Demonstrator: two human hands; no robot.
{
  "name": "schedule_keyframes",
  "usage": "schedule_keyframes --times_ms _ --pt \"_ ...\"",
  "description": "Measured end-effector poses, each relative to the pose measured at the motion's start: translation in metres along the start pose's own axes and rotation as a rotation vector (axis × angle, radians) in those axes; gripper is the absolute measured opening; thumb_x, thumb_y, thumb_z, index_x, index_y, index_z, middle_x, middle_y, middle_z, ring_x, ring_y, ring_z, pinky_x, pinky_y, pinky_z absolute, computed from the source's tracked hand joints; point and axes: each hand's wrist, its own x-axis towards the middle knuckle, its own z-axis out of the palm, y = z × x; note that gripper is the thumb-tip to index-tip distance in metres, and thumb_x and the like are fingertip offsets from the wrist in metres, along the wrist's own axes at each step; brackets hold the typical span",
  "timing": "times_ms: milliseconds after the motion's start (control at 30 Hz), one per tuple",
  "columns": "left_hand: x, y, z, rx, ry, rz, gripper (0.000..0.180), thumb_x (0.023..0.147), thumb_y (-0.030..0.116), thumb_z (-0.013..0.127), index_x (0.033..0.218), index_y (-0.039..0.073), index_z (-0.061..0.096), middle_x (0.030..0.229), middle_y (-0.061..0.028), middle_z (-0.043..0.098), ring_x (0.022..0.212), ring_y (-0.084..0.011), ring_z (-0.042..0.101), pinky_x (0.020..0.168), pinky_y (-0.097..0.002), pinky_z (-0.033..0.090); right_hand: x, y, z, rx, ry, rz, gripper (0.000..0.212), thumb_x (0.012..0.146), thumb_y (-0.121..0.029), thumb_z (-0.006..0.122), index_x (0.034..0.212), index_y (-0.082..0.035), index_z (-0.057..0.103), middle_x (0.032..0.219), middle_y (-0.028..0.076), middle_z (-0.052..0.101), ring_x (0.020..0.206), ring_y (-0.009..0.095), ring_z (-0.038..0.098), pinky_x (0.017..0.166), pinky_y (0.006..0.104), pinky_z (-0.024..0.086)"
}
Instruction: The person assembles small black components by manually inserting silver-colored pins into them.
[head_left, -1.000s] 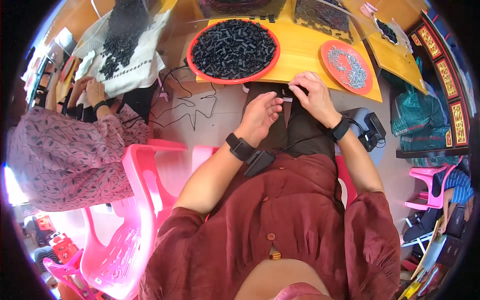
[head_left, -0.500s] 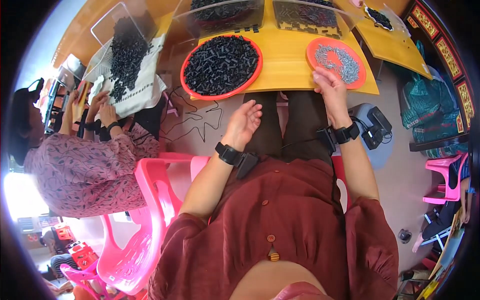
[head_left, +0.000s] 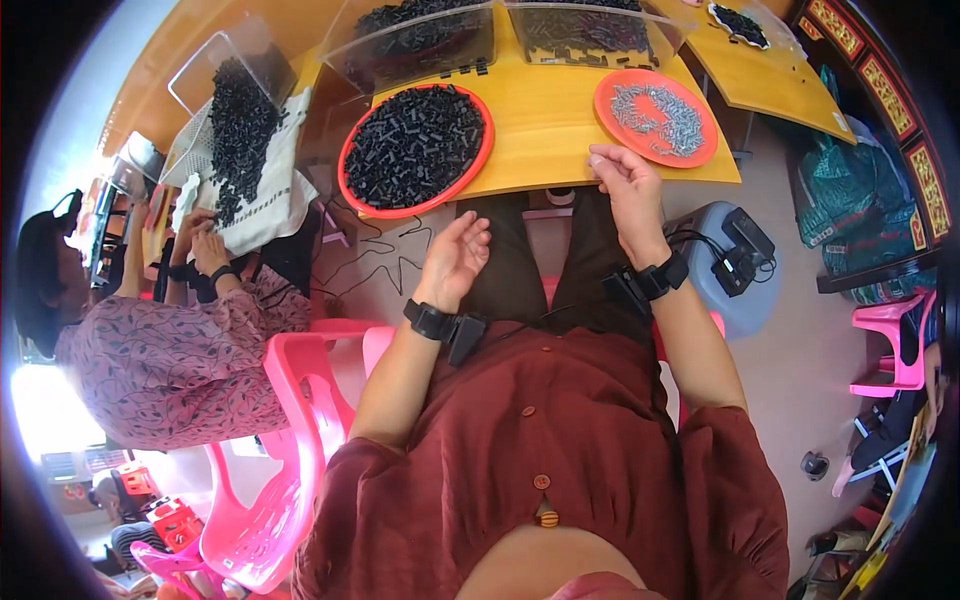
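My left hand (head_left: 456,262) is held above my lap with the palm turned up. Its fingers are loosely curled and apart from the palm, and nothing shows in it. My right hand (head_left: 630,192) is at the table's near edge, just below an orange-red plate (head_left: 612,118) of small silvery metal pins (head_left: 682,128). Thumb and forefinger come together in a pinch; whatever they hold is too small to make out. To the left, a red-rimmed round tray (head_left: 488,150) is heaped with small black plastic pieces (head_left: 415,145).
Clear plastic bins (head_left: 410,50) of dark pieces stand at the back of the yellow table (head_left: 545,130). A person in a patterned pink top (head_left: 190,350) works at far left beside a black heap on cloth. A pink chair (head_left: 310,380) is close on my left.
My right hand has moved left and slightly down, away from the plate of pins. My left hand has shifted left and a little lower. The whole view has also shifted slightly.
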Motion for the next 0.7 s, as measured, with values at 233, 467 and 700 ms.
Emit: schedule_keyframes --times_ms 233,467,700 --pt "-0.013 0.008 0.012 0.133 0.015 0.21 0.013 0.09 0.017 0.051 0.098 0.006 0.054 0.085 -0.0058 0.061 0.069 -0.0136 0.056 0.056 -0.022 0.046 0.002 -0.005 -0.001 -0.007 -0.012 0.028 0.021 0.084 -0.01 0.059 0.101 0.001 0.061 0.082 0.002 0.061 0.068 0.005 0.051 0.059 0.0176 0.039" --pt "-0.024 0.011 0.026 0.163 0.059 0.272 0.01 0.09 0.016 0.053 0.094 0.008 0.055 0.08 -0.0044 0.062 0.064 -0.0104 0.057 0.053 -0.0191 0.042 -0.005 -0.009 0.004 -0.029 -0.095 0.072 0.016 0.084 -0.007 0.059 0.097 0.001 0.061 0.073 -0.002 0.056 0.064 0.004 0.049 0.057 0.0178 0.038" --pt "-0.01 0.015 0.031 0.239 0.073 0.282 0.015 0.087 0.017 0.056 0.084 0.004 0.061 0.076 -0.0047 0.064 0.059 -0.0084 0.057 0.051 -0.0181 0.042 -0.011 -0.012 0.01 -0.097 -0.182 0.093 0.014 0.084 -0.006 0.059 0.096 0.001 0.061 0.077 0.0 0.06 0.064 0.004 0.051 0.058 0.0171 0.04"
